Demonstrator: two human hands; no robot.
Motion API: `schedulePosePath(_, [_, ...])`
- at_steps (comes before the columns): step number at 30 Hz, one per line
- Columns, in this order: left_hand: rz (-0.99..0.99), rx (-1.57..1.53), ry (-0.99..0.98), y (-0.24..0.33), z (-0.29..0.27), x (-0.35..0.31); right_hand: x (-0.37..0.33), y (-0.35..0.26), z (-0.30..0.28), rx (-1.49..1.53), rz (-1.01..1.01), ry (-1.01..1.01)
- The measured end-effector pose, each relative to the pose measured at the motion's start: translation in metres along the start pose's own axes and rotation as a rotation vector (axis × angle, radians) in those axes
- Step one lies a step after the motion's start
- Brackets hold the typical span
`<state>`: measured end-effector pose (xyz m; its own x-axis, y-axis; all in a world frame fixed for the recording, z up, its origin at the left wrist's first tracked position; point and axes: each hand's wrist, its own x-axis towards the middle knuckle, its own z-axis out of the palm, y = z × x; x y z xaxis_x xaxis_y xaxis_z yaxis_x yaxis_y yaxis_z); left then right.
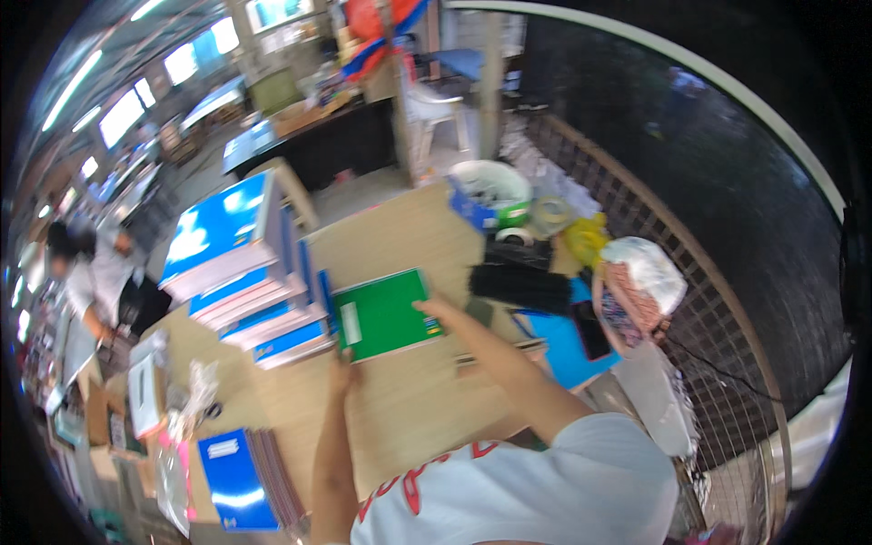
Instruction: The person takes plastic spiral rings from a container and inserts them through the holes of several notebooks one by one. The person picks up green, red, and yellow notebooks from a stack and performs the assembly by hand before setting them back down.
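Observation:
A green notebook (389,313) with a white label lies flat at the middle of the wooden table (400,400), or just above it; I cannot tell which. My left hand (342,365) grips its near left corner. At the right edge, my right hand (436,310) has its thumb over the cover and its other fingers mostly hidden beneath. Close by on the left rises a tall pile of blue-covered notebooks (218,232), stacked in offset bundles. Another bundle of blue notebooks (238,480) rests at the table's near left corner.
To the right are a white and blue tub (490,186), a tape roll (550,214), a yellow plastic bag (586,238), a black cloth-like item (520,287), a phone (591,331) and a patterned bag (636,291). Wire mesh (677,282) borders that side. A person (100,282) stands at far left.

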<state>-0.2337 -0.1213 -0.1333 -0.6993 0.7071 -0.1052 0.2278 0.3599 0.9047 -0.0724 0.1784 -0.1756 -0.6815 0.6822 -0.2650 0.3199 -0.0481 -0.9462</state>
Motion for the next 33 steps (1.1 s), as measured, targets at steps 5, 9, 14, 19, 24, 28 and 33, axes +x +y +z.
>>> schedulePosePath(5, [0.174,0.214,0.364,-0.023,-0.018,-0.022,-0.01,-0.01,0.056,-0.268,0.029,0.071])
schedulePosePath(9, [-0.07,0.165,0.321,-0.022,0.007,-0.046,-0.038,-0.036,0.043,-0.37,0.085,0.137])
schedulePosePath(14, [0.061,-0.07,0.365,-0.02,0.023,-0.07,-0.066,-0.073,0.031,-0.509,0.176,0.249])
schedulePosePath(19, [-0.016,0.173,0.251,0.014,0.02,-0.066,-0.071,-0.067,0.024,-0.483,0.207,0.358])
schedulePosePath(24, [0.023,0.172,0.195,-0.01,-0.018,-0.062,-0.078,-0.037,0.042,-0.557,0.236,0.382])
schedulePosePath(28, [0.076,0.306,0.101,-0.004,-0.021,-0.063,-0.086,-0.036,0.014,-0.502,0.111,0.333])
schedulePosePath(33, [0.081,0.224,0.313,-0.003,-0.028,-0.064,-0.217,-0.1,-0.072,-0.787,-0.439,-0.301])
